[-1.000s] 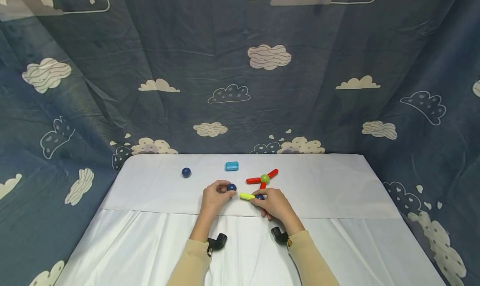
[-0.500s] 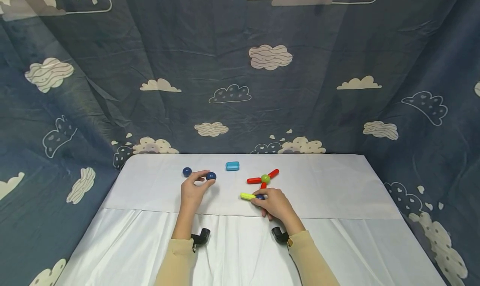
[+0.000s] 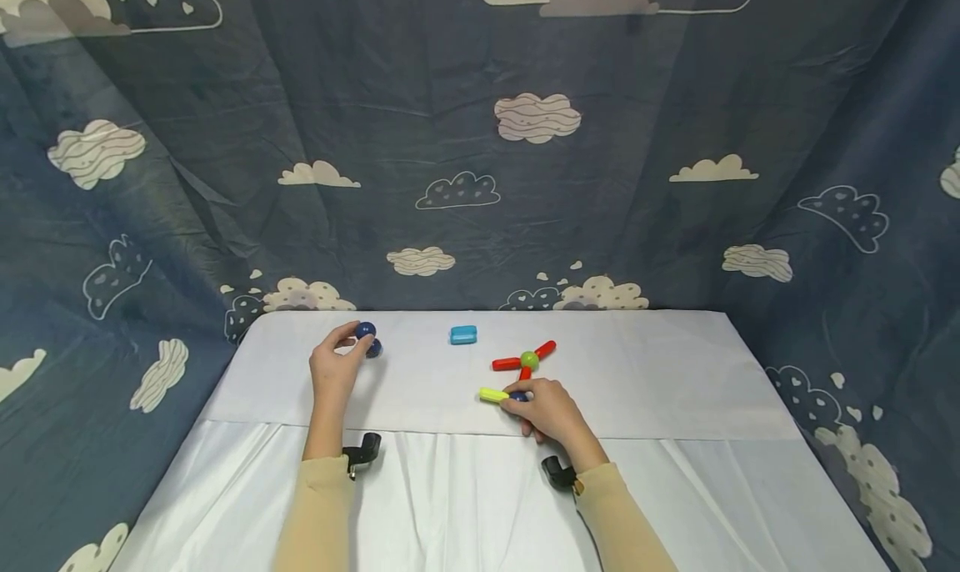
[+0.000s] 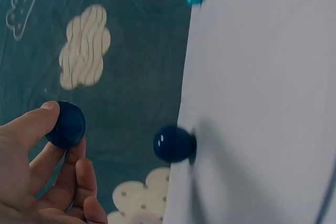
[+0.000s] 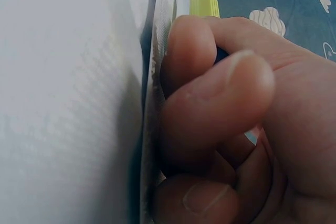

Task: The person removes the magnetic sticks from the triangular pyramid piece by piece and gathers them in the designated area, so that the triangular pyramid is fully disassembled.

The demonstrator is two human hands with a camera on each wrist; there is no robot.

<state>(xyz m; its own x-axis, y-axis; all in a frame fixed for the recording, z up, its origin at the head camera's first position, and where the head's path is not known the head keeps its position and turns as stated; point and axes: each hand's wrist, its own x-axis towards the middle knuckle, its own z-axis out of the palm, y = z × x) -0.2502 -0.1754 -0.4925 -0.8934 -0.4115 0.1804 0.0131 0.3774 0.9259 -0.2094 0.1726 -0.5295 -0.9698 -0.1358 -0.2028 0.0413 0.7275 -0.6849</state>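
Note:
At the table's far left, my left hand (image 3: 333, 368) pinches a dark blue ball (image 4: 69, 125) between thumb and fingertips. A second blue ball (image 4: 172, 144) rests on the white cloth close by, and the held one overlaps it in the head view. My right hand (image 3: 551, 409) grips a blue ball (image 3: 518, 397) near the middle, mostly covered by the fingers. A yellow-green rod (image 3: 492, 395) points left from that ball. Just behind stands a green ball (image 3: 529, 360) with red rods (image 3: 506, 363) sticking out of it.
A light blue short piece (image 3: 462, 335) lies at the back of the white-covered table (image 3: 660, 388). Behind the table hangs a dark blue curtain (image 3: 615, 222) with cloud prints.
My left hand has carried its blue ball leftward and back, from beside the yellow-green rod to the other blue ball. My right hand has stayed in place.

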